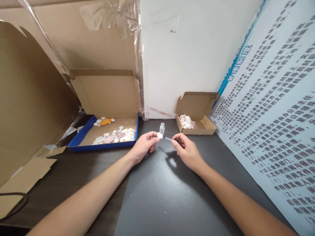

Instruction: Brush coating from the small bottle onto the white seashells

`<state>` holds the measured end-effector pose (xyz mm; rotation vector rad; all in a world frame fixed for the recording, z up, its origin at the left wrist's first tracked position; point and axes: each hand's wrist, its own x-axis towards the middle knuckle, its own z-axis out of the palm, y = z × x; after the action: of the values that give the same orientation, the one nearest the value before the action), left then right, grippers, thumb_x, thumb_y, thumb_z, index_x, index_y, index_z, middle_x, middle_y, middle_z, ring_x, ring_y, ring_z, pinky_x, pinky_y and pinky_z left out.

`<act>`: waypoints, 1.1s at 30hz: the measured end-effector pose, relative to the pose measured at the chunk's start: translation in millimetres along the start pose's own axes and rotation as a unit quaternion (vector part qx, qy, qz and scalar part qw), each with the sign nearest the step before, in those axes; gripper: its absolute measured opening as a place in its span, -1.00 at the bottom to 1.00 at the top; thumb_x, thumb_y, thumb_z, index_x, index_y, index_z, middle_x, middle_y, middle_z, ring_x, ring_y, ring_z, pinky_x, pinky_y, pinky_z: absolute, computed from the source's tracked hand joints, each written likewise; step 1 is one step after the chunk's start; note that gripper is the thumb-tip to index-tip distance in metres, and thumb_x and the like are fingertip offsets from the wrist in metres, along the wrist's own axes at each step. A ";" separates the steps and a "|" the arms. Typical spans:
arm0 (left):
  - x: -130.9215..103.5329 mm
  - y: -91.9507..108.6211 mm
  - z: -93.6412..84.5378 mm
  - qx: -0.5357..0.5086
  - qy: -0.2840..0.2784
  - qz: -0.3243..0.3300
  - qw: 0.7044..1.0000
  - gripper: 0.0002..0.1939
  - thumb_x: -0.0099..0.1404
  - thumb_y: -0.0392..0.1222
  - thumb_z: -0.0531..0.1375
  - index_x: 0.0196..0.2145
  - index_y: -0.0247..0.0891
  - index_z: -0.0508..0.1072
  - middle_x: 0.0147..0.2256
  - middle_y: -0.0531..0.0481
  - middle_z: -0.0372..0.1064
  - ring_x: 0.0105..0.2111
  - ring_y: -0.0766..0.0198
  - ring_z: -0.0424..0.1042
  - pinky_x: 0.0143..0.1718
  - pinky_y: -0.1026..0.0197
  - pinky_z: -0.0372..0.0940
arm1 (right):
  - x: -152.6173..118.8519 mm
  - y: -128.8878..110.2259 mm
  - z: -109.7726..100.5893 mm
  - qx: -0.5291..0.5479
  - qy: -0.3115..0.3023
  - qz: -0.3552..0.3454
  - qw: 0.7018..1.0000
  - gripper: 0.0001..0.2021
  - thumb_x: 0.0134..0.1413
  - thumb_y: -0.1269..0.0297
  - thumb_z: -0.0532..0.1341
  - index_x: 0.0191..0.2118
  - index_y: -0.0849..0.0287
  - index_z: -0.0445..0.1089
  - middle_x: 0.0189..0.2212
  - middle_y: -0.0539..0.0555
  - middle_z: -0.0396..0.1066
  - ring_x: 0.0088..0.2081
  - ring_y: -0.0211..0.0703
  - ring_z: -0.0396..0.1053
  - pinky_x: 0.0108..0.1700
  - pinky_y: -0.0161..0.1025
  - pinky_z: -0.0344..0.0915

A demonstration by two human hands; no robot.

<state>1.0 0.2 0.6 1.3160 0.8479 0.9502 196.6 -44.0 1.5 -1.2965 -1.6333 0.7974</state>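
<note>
Mid-frame, the left hand (147, 144) pinches a white seashell (159, 135); right of it, the right hand (187, 150) grips a thin applicator (167, 138) — long axis pointing left toward the shell, contact unclear.

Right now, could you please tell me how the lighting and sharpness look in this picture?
Head view: soft glare on the dark mat, with a shadow near the right hand; head view: bright streaks on the clear plastic; head view: lettering on the small bottle too small to read.
</note>
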 end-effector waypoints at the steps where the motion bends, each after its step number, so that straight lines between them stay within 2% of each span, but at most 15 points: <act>1: -0.1 0.5 0.1 0.002 0.000 0.000 1.000 -0.76 0.19 -0.04 0.25 -0.29 -0.26 0.40 -0.68 0.23 0.07 -0.67 0.44 0.03 -0.59 0.32 -0.05 | -0.5 -0.9 -0.1 0.015 -0.009 0.000 1.000 -0.81 0.24 0.10 0.11 -0.24 0.11 0.31 -0.53 -0.09 0.21 -0.53 -0.27 0.21 -0.46 -0.33 0.21; 5: -0.6 2.1 -0.2 0.009 0.000 0.000 1.000 -0.76 0.19 -0.05 0.24 -0.28 -0.27 0.40 -0.67 0.23 0.08 -0.67 0.44 0.03 -0.60 0.31 -0.05 | -2.9 -5.2 0.0 0.068 -0.035 -0.009 0.997 -0.78 0.30 0.11 0.03 -0.20 0.11 0.29 -0.48 -0.06 0.27 -0.55 -0.28 0.25 -0.46 -0.32 0.21; 10: -1.0 -0.2 1.9 0.027 0.005 0.004 1.000 -0.78 0.19 -0.04 0.22 -0.31 -0.25 0.38 -0.67 0.22 0.06 -0.67 0.43 0.03 -0.59 0.31 -0.04 | -0.4 -2.5 -0.4 -0.010 0.017 -0.005 1.000 -0.81 0.22 0.09 0.12 -0.23 0.10 0.30 -0.55 -0.10 0.20 -0.56 -0.26 0.21 -0.48 -0.31 0.17; 12: -2.2 1.1 3.8 0.039 0.009 0.009 0.999 -0.83 0.20 -0.08 0.18 -0.34 -0.24 0.36 -0.66 0.22 0.05 -0.67 0.41 0.02 -0.59 0.31 -0.03 | 0.5 -0.5 -0.4 -0.023 0.020 -0.003 1.000 -0.82 0.20 0.10 0.15 -0.23 0.10 0.30 -0.57 -0.11 0.16 -0.57 -0.25 0.18 -0.50 -0.32 0.17; 15: -5.5 13.0 0.2 0.065 0.018 0.032 0.997 -0.93 0.17 -0.18 0.11 -0.42 -0.20 0.29 -0.65 0.19 0.05 -0.63 0.37 0.06 -0.55 0.30 0.02 | 0.2 1.5 0.2 -0.019 0.007 -0.003 1.000 -0.83 0.21 0.11 0.13 -0.23 0.09 0.30 -0.58 -0.11 0.14 -0.56 -0.24 0.17 -0.49 -0.32 0.19; 17: -7.5 27.8 -11.1 0.100 0.027 0.070 0.992 -0.94 0.12 -0.22 0.12 -0.48 -0.21 0.28 -0.59 0.14 0.13 -0.55 0.35 0.12 -0.48 0.29 0.06 | -0.7 2.0 0.7 -0.018 0.000 -0.002 1.000 -0.84 0.21 0.12 0.12 -0.24 0.09 0.30 -0.57 -0.10 0.14 -0.55 -0.24 0.15 -0.48 -0.32 0.20; 19: -8.6 44.0 -29.8 0.248 0.052 0.150 0.956 -0.87 0.15 -0.18 0.08 -0.53 -0.21 0.25 -0.56 0.11 0.14 -0.51 0.31 0.14 -0.45 0.27 0.06 | -1.3 1.8 1.1 -0.018 -0.007 -0.002 1.000 -0.84 0.22 0.13 0.12 -0.24 0.09 0.30 -0.56 -0.10 0.14 -0.54 -0.25 0.15 -0.48 -0.32 0.19; 20: -8.7 51.0 -40.7 0.307 0.079 0.161 0.935 -0.86 0.15 -0.19 0.05 -0.54 -0.20 0.22 -0.57 0.11 0.11 -0.50 0.30 0.13 -0.45 0.26 0.06 | -1.5 1.4 1.2 -0.018 -0.010 -0.003 1.000 -0.85 0.22 0.13 0.12 -0.25 0.09 0.30 -0.56 -0.10 0.14 -0.54 -0.25 0.15 -0.47 -0.32 0.19; 21: -8.5 56.6 -51.9 0.357 0.108 0.151 0.915 -0.87 0.16 -0.20 0.01 -0.53 -0.19 0.21 -0.58 0.11 0.10 -0.51 0.29 0.13 -0.45 0.25 0.06 | -1.6 1.0 1.3 -0.018 -0.013 -0.004 1.000 -0.85 0.22 0.14 0.12 -0.25 0.09 0.30 -0.56 -0.10 0.14 -0.54 -0.25 0.16 -0.47 -0.32 0.19; 23: -7.8 62.9 -71.7 0.463 0.156 0.090 0.868 -0.88 0.17 -0.21 -0.03 -0.46 -0.17 0.27 -0.57 0.10 0.16 -0.50 0.26 0.19 -0.45 0.25 0.08 | -1.8 -0.1 1.2 -0.019 -0.015 -0.006 1.000 -0.85 0.22 0.14 0.11 -0.26 0.10 0.29 -0.56 -0.10 0.14 -0.53 -0.25 0.16 -0.46 -0.32 0.19; 27: -5.7 59.7 -92.7 0.514 0.168 0.049 0.840 -0.87 0.15 -0.22 0.01 -0.39 -0.17 0.34 -0.51 0.04 0.30 -0.42 0.16 0.30 -0.39 0.21 0.14 | -2.3 -1.4 0.9 -0.024 -0.014 -0.005 1.000 -0.84 0.23 0.13 0.11 -0.26 0.10 0.29 -0.57 -0.11 0.12 -0.53 -0.24 0.16 -0.46 -0.31 0.19; 33: 1.7 41.4 -101.4 0.577 0.140 0.020 0.805 -0.79 0.16 -0.23 0.02 -0.36 -0.16 0.45 -0.33 -0.08 0.43 -0.19 0.03 0.34 -0.15 0.09 0.20 | -2.0 -1.1 1.3 -0.017 -0.018 -0.003 1.000 -0.83 0.23 0.12 0.11 -0.25 0.11 0.29 -0.57 -0.11 0.11 -0.53 -0.25 0.16 -0.46 -0.31 0.18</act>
<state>-94.6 42.0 33.7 2.2424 1.7908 0.6228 195.1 -46.2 1.5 -1.3066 -1.6855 0.7961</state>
